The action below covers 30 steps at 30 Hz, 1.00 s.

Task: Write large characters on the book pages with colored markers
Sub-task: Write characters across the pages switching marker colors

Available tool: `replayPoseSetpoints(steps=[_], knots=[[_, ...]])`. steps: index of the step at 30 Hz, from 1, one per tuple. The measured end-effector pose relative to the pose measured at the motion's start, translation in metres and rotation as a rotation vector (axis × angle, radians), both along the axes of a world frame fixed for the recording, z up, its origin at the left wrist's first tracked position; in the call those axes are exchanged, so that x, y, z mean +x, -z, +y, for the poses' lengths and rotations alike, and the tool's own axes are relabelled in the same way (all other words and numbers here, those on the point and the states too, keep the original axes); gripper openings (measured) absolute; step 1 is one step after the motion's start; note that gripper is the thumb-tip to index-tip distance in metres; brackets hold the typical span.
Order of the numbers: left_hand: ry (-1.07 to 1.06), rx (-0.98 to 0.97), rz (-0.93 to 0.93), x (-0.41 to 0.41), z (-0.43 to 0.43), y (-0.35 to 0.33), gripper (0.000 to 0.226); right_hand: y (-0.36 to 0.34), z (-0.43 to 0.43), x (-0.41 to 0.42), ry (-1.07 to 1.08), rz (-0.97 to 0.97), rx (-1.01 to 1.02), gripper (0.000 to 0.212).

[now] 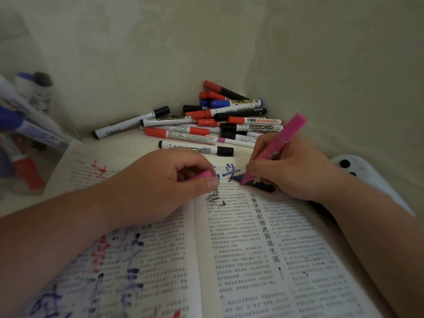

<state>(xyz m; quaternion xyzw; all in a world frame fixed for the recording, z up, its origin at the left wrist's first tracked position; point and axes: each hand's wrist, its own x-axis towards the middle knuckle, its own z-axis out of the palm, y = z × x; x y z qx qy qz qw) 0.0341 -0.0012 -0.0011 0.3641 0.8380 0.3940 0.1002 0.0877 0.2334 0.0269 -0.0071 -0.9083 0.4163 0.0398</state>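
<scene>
An open book [241, 249] of printed Chinese text lies in front of me, with large red, blue and black characters drawn over both pages. My right hand [296, 171] grips a pink marker [277, 145], its tip touching the top of the right page beside a small dark picture [259, 185]. My left hand [160, 182] rests on the book's gutter and pinches the pink cap [202, 175] between thumb and fingers.
A pile of red, black and blue whiteboard markers [206, 125] lies in the corner against the wall behind the book. A clear container with several markers [25, 134] stands at the left. A white object with black dots [358, 171] sits at the right.
</scene>
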Motion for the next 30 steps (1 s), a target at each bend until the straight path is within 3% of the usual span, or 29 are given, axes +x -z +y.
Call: replayPoseSetpoints(steps=[6,11,20,22,27,30], knots=[[0.040,0.006,0.024,-0.001,-0.001,0.000,0.028,-0.001,0.002,0.003,-0.114,-0.120,-0.090,0.014],[0.049,-0.010,0.057,-0.001,-0.001,-0.001,0.028,-0.004,0.004,0.002,-0.033,-0.046,0.021,0.014],[0.030,0.095,-0.011,0.003,-0.002,0.000,0.031,-0.005,0.001,0.005,-0.087,-0.040,0.014,0.010],[0.074,0.094,-0.031,0.005,-0.001,-0.003,0.027,-0.005,0.000,0.007,-0.138,-0.015,-0.070,0.009],[0.099,0.059,-0.030,0.008,-0.001,-0.007,0.018,0.000,-0.007,0.010,-0.245,0.143,-0.527,0.016],[0.099,0.026,-0.026,0.009,0.000,-0.009,0.019,-0.001,-0.011,0.013,-0.264,0.224,-0.564,0.020]])
